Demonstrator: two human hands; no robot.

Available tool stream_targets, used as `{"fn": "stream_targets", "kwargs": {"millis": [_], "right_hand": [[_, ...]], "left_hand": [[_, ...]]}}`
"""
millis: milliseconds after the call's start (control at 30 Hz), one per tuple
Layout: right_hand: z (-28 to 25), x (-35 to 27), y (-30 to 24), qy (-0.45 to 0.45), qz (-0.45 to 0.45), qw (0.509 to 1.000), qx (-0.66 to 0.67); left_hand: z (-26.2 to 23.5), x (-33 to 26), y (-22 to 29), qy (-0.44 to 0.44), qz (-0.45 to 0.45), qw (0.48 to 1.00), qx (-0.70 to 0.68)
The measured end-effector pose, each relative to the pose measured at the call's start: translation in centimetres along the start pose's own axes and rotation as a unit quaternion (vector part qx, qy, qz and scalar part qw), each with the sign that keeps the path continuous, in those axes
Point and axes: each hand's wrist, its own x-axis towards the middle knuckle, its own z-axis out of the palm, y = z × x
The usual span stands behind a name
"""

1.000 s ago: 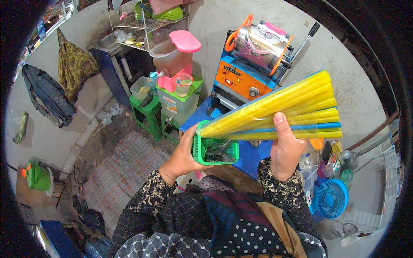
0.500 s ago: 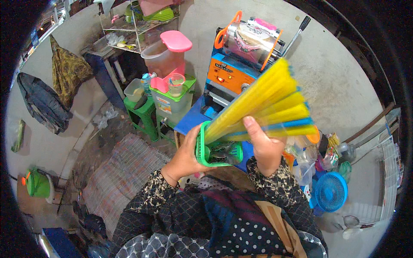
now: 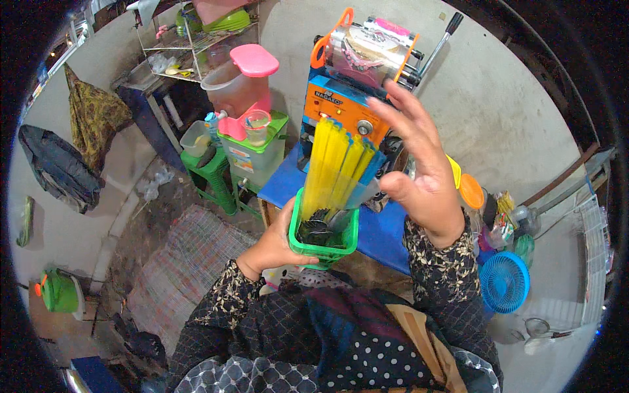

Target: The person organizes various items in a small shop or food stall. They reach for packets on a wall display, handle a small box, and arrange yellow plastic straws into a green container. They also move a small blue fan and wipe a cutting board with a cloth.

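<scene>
My left hand [image 3: 270, 247] is wrapped round the left side of a green plastic caddy [image 3: 327, 251], held in front of my body. A bundle of yellow and blue drinking straws [image 3: 334, 164] stands in its far part, in a clear sleeve. In the near part lie dark, shiny pieces [image 3: 316, 229], possibly spoons, too small to name surely. To the right of the straws, my right hand [image 3: 426, 180] is raised with its fingers spread and nothing in it. Its thumb is close to the sleeve's edge; whether they touch I cannot tell.
Behind the straws stands an orange and blue cup-sealing machine [image 3: 344, 108] with a long lever. It rests on a blue tabletop [image 3: 383, 239]. Left of it are a pink-lidded drink dispenser [image 3: 229, 92] and a green stool [image 3: 216, 177]. A blue basket [image 3: 504, 281] sits at the right.
My right hand has let go of the straws and moved up and right, its fingers opening. The straws now stand more upright in the caddy, which my left hand has moved slightly left.
</scene>
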Motion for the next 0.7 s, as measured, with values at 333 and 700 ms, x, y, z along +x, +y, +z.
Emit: {"fn": "stream_targets", "kwargs": {"millis": [333,700], "right_hand": [[3.6,1.4,-0.2,-0.175,-0.05,0.983,-0.016],[0.4,2.5,2.3,-0.141,0.023,0.984,0.106]], "left_hand": [[0.4,-0.1,0.0,-0.05,-0.032,0.996,-0.059],[0.1,-0.3,0.3,-0.043,-0.042,0.997,-0.057]]}}
